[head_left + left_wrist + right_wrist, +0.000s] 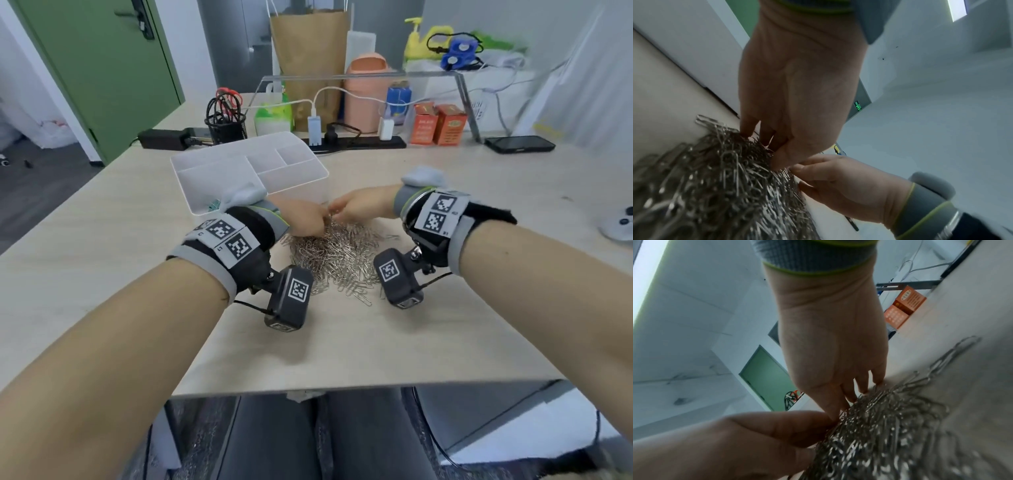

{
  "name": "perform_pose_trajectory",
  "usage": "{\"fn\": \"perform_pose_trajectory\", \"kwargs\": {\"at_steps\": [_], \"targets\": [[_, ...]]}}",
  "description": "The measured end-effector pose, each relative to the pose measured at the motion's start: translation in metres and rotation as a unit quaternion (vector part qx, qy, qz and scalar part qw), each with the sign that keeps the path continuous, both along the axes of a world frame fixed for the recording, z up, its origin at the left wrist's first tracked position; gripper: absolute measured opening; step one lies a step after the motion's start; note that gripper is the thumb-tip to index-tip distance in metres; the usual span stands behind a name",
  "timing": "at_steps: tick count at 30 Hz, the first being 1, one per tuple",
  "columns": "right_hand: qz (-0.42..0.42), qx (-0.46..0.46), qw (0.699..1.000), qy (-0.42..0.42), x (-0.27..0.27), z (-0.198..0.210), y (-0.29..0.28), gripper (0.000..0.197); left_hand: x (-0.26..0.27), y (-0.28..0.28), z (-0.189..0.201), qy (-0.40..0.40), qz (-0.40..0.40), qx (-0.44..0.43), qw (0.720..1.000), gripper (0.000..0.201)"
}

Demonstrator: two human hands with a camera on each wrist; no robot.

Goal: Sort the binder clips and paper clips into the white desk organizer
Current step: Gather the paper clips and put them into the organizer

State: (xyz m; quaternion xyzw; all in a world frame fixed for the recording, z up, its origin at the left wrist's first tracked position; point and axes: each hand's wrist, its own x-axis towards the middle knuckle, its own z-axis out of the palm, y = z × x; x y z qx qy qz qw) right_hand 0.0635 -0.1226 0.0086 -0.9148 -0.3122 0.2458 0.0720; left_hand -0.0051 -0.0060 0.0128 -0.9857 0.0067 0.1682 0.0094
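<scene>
A heap of silver wire paper clips [334,255] lies on the pale wood-grain desk [342,342], just in front of the translucent white plastic desk organizer [250,171] with its several open compartments. Both hands meet at the far edge of the heap, next to the organizer's near wall. The left hand [301,217] points its fingers down into the clips, thumb and fingertips [748,129] drawn together on a small bunch of them. The right hand [359,205] likewise dips its fingers [851,394] into the clips beside the left thumb, pinching some. A few teal binder clips [214,205] sit in the organizer's near left corner. Behind stand a black mesh pen holder [226,128] and orange boxes [438,125].
</scene>
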Motion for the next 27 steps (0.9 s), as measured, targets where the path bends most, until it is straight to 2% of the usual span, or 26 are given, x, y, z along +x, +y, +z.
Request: {"fn": "perform_pose_trajectory", "kwargs": {"at_steps": [6, 9, 11, 14, 17, 19, 22, 23, 27], "targets": [[0.006, 0.030, 0.999, 0.011, -0.026, -0.003, -0.021, 0.043, -0.014, -0.004, 0.001, 0.041, -0.006, -0.107, 0.993, 0.042], [-0.033, 0.082, 0.996, 0.029, -0.034, 0.006, -0.034, 0.047, -0.022, -0.003, 0.012, -0.011, 0.018, -0.177, 0.984, 0.040], [-0.068, 0.088, 0.994, 0.002, -0.040, 0.016, -0.042, 0.050, -0.025, -0.002, 0.015, -0.044, 0.044, -0.210, 0.976, 0.040], [-0.119, 0.027, 0.992, -0.044, -0.043, 0.023, -0.055, 0.044, -0.029, 0.002, 0.014, -0.046, 0.089, -0.155, 0.983, 0.037], [-0.151, -0.035, 0.988, -0.024, -0.049, 0.016, -0.064, 0.033, -0.037, 0.006, 0.011, -0.012, 0.106, -0.077, 0.991, 0.038], [-0.141, -0.038, 0.989, -0.030, -0.056, 0.009, -0.063, 0.029, -0.042, 0.002, 0.009, 0.003, 0.090, -0.065, 0.994, 0.034], [-0.119, -0.032, 0.991, -0.049, -0.067, 0.002, -0.051, 0.034, -0.045, -0.009, 0.008, 0.012, 0.077, -0.069, 0.995, 0.016], [-0.109, -0.034, 0.992, -0.046, -0.069, 0.002, -0.046, 0.037, -0.044, -0.012, 0.007, 0.018, 0.079, -0.069, 0.994, 0.021], [-0.098, -0.043, 0.991, -0.086, -0.072, 0.013, -0.044, 0.061, -0.050, -0.012, 0.017, 0.007, 0.077, -0.004, 0.997, 0.061]]}}
